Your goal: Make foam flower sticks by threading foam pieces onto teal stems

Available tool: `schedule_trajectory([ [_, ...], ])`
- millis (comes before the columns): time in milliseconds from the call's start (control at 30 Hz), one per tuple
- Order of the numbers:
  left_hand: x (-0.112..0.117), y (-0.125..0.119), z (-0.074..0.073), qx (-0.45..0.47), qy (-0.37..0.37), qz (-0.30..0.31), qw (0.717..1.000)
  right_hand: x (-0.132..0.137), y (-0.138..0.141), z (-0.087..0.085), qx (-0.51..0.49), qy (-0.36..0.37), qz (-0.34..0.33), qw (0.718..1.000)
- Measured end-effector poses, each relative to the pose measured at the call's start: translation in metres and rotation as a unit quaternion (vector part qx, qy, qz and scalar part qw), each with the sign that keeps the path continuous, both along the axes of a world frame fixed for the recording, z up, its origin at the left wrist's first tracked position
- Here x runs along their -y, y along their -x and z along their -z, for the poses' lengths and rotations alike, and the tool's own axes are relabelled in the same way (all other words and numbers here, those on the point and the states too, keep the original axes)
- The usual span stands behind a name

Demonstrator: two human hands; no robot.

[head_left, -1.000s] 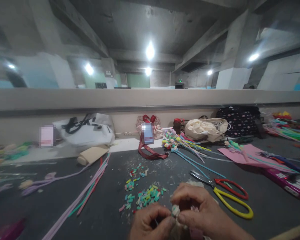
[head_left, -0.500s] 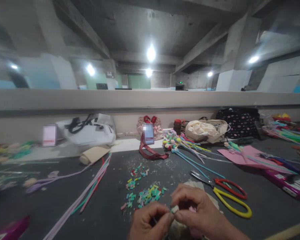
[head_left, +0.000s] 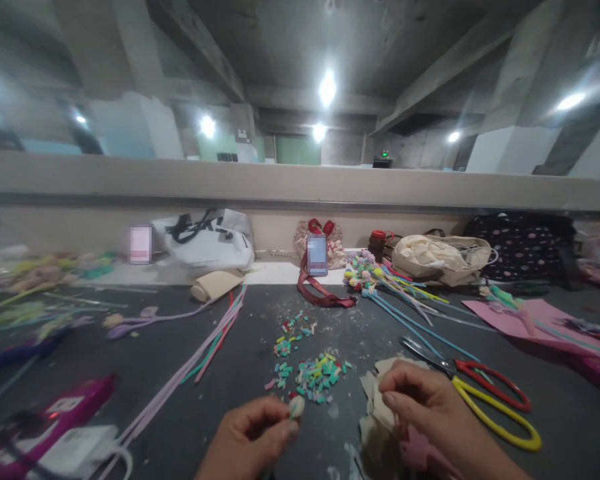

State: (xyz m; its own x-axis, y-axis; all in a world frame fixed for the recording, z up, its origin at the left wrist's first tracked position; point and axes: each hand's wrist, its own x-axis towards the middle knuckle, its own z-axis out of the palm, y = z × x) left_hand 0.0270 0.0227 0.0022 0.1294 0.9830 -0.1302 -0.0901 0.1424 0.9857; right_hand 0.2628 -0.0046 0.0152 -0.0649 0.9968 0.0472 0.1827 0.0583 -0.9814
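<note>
In my left hand a small pale bud-like piece, with touches of green and red, is pinched between thumb and fingertips. My right hand is apart from it, over a crumpled beige cloth. The thumb and index finger of that hand are drawn together; anything between them is too small to make out. Something pink shows under the right palm, partly hidden. Beyond my hands lies a scatter of short cut fuzzy pieces, mostly green and yellow. Scissors with one red and one yellow handle lie beside my right hand.
Long fuzzy stems lie at the left, near a magenta tool. Finished-looking bunches and a red ribbon are farther back. Bags line the low wall. Pink paper lies at the right.
My hands were together at the small piece and are now apart. The left hand has moved left with it, the right hand slightly right. The view has shifted left.
</note>
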Motion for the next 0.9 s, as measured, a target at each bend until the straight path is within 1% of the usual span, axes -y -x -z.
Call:
schedule_trajectory([
  [67, 0.0, 0.008, -0.002, 0.009, 0.003, -0.028, 1.0, -0.001, -0.001, 0.002, 0.006, -0.004, -0.007, 1.0],
  [100, 0.001, 0.01, -0.004, 0.018, 0.019, -0.029, 0.999, -0.001, -0.002, 0.003, 0.009, -0.003, -0.008, 1.0],
  [167, 0.002, 0.012, -0.009, 0.039, 0.067, -0.012, 0.997, -0.001, -0.002, 0.006, 0.029, -0.001, -0.007, 1.0],
  [233, 0.0, 0.012, -0.012, 0.05, 0.096, 0.012, 0.994, -0.001, -0.003, 0.008, 0.063, -0.004, -0.006, 0.998],
  [333, -0.009, 0.011, -0.014, 0.064, 0.084, 0.056, 0.993, 0.0, -0.004, 0.011, 0.119, -0.015, -0.014, 0.993],
  [467, -0.023, 0.013, -0.015, 0.08, 0.085, 0.079, 0.99, 0.002, -0.003, 0.014, 0.203, -0.024, -0.033, 0.978],
  [533, -0.029, 0.015, -0.017, 0.068, 0.097, 0.088, 0.989, 0.001, -0.001, 0.013, 0.269, -0.045, -0.048, 0.961],
  [600, -0.035, 0.016, -0.019, 0.06, 0.11, 0.097, 0.987, -0.002, 0.002, 0.011, 0.333, -0.075, -0.067, 0.938],
  [733, -0.056, 0.013, -0.02, 0.109, 0.118, 0.106, 0.981, -0.019, 0.01, 0.005, 0.413, -0.118, -0.131, 0.894],
  [800, -0.068, 0.011, -0.016, 0.135, 0.117, 0.092, 0.98, -0.03, 0.015, 0.004, 0.45, -0.13, -0.164, 0.868],
  [900, -0.082, 0.008, -0.007, 0.157, 0.104, 0.042, 0.981, -0.046, 0.024, 0.005, 0.502, -0.135, -0.198, 0.831],
])
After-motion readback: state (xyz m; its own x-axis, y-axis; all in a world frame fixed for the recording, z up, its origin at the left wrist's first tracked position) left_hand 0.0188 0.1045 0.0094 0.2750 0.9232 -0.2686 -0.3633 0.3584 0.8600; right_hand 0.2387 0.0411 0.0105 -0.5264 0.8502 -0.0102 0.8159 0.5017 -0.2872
